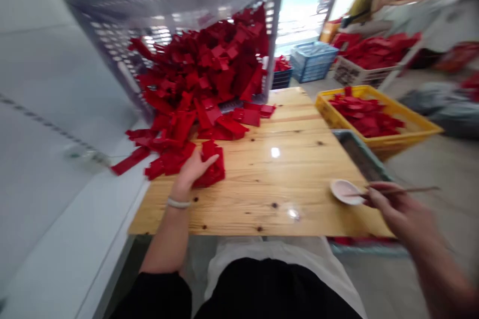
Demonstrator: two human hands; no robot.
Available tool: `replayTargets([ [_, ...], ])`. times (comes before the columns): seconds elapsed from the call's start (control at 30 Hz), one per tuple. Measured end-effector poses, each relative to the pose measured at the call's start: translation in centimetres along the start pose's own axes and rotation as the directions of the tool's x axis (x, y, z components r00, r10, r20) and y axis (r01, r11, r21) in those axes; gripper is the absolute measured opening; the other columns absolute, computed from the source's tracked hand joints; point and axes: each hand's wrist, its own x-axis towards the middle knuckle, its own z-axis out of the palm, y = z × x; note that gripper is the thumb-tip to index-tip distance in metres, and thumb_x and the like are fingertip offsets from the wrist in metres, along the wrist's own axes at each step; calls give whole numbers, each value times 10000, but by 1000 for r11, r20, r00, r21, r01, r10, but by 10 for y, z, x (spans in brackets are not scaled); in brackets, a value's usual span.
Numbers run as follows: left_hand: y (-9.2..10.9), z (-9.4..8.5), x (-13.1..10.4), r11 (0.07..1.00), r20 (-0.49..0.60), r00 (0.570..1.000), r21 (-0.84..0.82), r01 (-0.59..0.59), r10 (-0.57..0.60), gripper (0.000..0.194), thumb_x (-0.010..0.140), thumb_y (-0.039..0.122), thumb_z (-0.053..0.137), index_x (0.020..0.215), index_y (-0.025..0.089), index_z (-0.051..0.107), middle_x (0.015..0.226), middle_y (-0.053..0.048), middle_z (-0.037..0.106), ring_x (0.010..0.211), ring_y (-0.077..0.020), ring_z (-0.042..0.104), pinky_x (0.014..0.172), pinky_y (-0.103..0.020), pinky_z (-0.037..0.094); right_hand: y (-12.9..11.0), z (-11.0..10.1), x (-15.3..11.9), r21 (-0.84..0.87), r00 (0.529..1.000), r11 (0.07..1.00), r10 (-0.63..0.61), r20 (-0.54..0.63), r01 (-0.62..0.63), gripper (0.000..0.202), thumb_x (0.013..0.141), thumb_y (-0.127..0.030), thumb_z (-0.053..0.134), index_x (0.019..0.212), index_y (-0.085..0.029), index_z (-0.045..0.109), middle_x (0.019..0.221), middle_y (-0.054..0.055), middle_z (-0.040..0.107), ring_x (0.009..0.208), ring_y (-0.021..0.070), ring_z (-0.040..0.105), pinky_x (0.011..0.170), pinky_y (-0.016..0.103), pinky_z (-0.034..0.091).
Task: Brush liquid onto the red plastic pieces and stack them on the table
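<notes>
1. The left hand (pixel 191 165) lies over red pieces (pixel 214 152) at the table's left, thumb spread; its fingers are partly hidden, so I cannot tell whether it grips any.
2. The right hand (pixel 392 204) pinches a slim brown stick (pixel 415 190) between closed fingers; the stick's tip lies over a shallow, round white dish (pixel 344 187) at the near right.
3. The tabletop (pixel 292 174) is glossy, knotted pale wood.
4. At the far left, a tilted purple-grey crate (pixel 276 15) with perforated walls spills more flat, folded-looking red pieces.
5. Right, beyond the table, a yellow plastic crate (pixel 415 135) also holds red pieces.
</notes>
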Motion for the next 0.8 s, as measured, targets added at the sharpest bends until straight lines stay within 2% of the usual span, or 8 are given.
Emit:
replayTargets([
  [0.13, 11, -11, 10, 1000, 31, 999, -21, 13, -12, 493, 856, 464, 816, 1204, 171, 624, 796, -40, 743, 766, -279, 732, 672, -325, 536, -2, 1, -6, -27, 993, 995, 96, -71, -98, 452, 884, -672, 681, 935, -224, 698, 768, 86, 795, 626, 266, 786, 603, 368, 674],
  [0.23, 15, -20, 1, 945, -8, 1000, -328, 23, -27, 530, 873, 300, 811, 1363, 250, 614, 780, 44, 749, 747, -202, 727, 664, -257, 546, 2, 4, -8, -7, 989, 992, 122, -89, -123, 578, 866, -788, 648, 909, -213, 685, 732, 78, 770, 609, 245, 769, 620, 361, 678],
  [0.3, 18, -23, -14, 767, 10, 999, -640, 47, -53, 480, 927, 199, 720, 1385, 316, 638, 847, 80, 788, 781, -165, 738, 700, -235, 571, 2, 4, -9, 5, 989, 992, 124, -82, -124, 635, 839, -844, 643, 888, -212, 684, 722, 74, 756, 601, 237, 755, 609, 355, 671],
  [0.4, 26, -18, -39, 419, 137, 990, -898, 133, -20, 356, 1023, 299, 564, 1352, 271, 697, 976, 27, 834, 929, -229, 785, 802, -330, 654, 3, 0, -9, -1, 990, 992, 126, -67, -126, 649, 817, -859, 664, 861, -212, 692, 700, 69, 738, 575, 225, 725, 586, 348, 652],
  [0.47, 30, -9, -51, 261, 234, 970, -942, 209, 67, 447, 1043, 405, 497, 1393, 196, 683, 1050, -65, 841, 1025, -303, 795, 881, -436, 679, 2, -3, -8, -20, 988, 990, 136, -67, -138, 616, 825, -830, 682, 854, -215, 694, 685, 67, 728, 573, 226, 716, 581, 347, 643],
  [0.53, 31, 2, -61, 176, 318, 936, -940, 291, 151, 544, 1030, 429, 497, 1462, 126, 627, 1123, -153, 829, 1059, -340, 798, 906, -485, 680, 1, -6, -6, -41, 986, 987, 150, -78, -154, 573, 838, -789, 691, 869, -218, 693, 701, 70, 735, 591, 232, 726, 597, 352, 644],
  [0.67, 39, 27, -78, 98, 446, 857, -894, 436, 256, 631, 1056, 439, 485, 1561, 62, 511, 1241, -241, 786, 1076, -334, 803, 914, -450, 677, -5, -10, -3, -64, 984, 983, 170, -52, -173, 504, 824, -723, 711, 875, -221, 713, 757, 77, 768, 648, 251, 763, 632, 352, 640],
  [0.8, 57, 48, -101, 46, 567, 769, -812, 581, 294, 589, 1086, 433, 418, 1435, -2, 605, 1169, -253, 802, 1020, -311, 814, 948, -415, 655, -15, -15, -4, -43, 984, 983, 179, -9, -179, 463, 763, -674, 776, 838, -219, 733, 734, 78, 774, 640, 272, 771, 608, 356, 632],
])
